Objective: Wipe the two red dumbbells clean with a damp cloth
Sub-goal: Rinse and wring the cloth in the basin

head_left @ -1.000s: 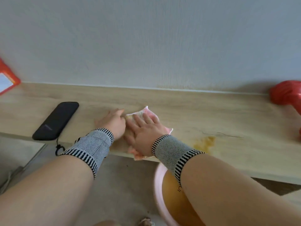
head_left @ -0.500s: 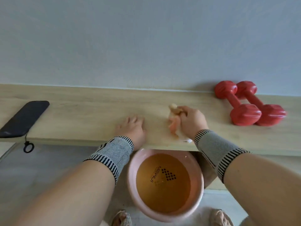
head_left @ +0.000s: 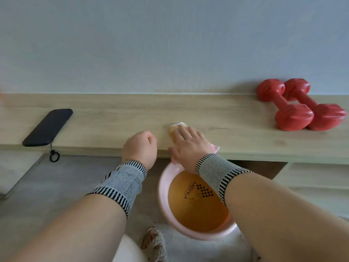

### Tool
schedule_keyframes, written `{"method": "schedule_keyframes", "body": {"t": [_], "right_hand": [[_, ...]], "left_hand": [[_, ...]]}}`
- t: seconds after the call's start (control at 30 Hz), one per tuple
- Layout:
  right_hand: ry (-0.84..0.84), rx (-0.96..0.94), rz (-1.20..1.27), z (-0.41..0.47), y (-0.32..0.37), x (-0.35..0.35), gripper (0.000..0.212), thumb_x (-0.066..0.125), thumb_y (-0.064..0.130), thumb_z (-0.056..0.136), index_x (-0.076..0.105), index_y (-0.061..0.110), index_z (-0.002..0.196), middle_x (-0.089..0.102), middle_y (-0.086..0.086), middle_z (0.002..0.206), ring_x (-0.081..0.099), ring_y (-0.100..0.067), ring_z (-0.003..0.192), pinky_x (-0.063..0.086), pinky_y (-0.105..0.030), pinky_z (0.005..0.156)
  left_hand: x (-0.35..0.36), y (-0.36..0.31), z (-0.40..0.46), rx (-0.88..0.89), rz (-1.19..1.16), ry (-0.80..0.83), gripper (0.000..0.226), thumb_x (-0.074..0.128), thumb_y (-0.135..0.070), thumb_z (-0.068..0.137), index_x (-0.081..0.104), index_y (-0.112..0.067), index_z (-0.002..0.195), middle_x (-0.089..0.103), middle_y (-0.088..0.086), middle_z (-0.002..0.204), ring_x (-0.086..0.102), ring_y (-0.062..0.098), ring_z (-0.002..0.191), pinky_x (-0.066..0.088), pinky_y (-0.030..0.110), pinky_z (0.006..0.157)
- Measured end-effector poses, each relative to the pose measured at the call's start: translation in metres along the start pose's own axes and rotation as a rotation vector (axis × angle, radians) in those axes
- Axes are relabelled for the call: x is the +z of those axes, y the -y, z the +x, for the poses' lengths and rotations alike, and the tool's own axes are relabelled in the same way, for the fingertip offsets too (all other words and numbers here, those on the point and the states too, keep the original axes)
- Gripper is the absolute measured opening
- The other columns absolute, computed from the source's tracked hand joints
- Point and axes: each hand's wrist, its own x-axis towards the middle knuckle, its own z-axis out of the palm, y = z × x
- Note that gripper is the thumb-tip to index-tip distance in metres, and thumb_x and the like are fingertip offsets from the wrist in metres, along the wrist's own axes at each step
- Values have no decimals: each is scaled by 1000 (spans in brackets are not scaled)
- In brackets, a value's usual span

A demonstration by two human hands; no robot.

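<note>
Right hand (head_left: 188,146) pressed flat on cloth (head_left: 178,129) (fingers straight); left hand (head_left: 139,148) fisted, holding nothing, beside cloth; dumbbells (head_left: 300,104) well right of cloth.

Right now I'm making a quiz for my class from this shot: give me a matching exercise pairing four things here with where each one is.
Things:
1. red dumbbells
2. black phone
3. pink basin
4. cloth

Places:
A. on the floor below the shelf edge
B. under the flat right hand
C. far right of the wooden shelf, by the wall
D. left end of the shelf, cord hanging over the edge

Pairs: 1-C, 2-D, 3-A, 4-B
</note>
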Motion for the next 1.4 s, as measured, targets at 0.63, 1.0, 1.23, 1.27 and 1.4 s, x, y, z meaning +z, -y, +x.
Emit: {"method": "schedule_keyframes", "body": {"t": [0.63, 1.0, 1.23, 1.27, 1.4], "right_hand": [[309, -34, -135, -78, -97, 132, 81, 45, 59, 90, 10, 26, 154, -8, 0, 163, -10, -27, 150, 1, -61, 117], [649, 651, 424, -10, -137, 288, 51, 56, 29, 95, 41, 10, 139, 48, -15, 137, 54, -30, 117, 49, -39, 93], [710, 649, 378, 0, -128, 293, 26, 49, 16, 97, 62, 8, 119, 64, -10, 119, 63, -26, 105, 55, -36, 82], [692, 638, 453, 0, -121, 283, 27, 44, 16, 99, 61, 9, 119, 64, -11, 121, 62, -27, 107, 54, -38, 86], [514, 538, 651, -3, -100, 274, 22, 43, 32, 93, 60, 18, 92, 69, -10, 96, 65, -29, 85, 55, -39, 76]], "left_hand": [[208, 27, -43, -634, -355, 675, 27, 59, -19, 92, 60, -18, 120, 66, 8, 117, 64, 30, 107, 54, 43, 95], [326, 79, -48, -686, -203, 841, 46, 48, -13, 98, 49, -23, 143, 53, 10, 139, 60, 21, 103, 46, 23, 81], [341, 78, -48, -1073, -601, 880, 59, 61, -28, 95, 36, -25, 149, 32, 9, 157, 38, 36, 137, 44, 56, 103], [344, 72, -49, -1170, -688, 910, 60, 64, -34, 93, 39, -23, 147, 35, 10, 156, 39, 37, 137, 43, 58, 102], [356, 62, -48, -1309, -888, 922, 49, 73, -45, 83, 64, -10, 117, 70, 16, 114, 66, 34, 101, 55, 49, 83]]}}
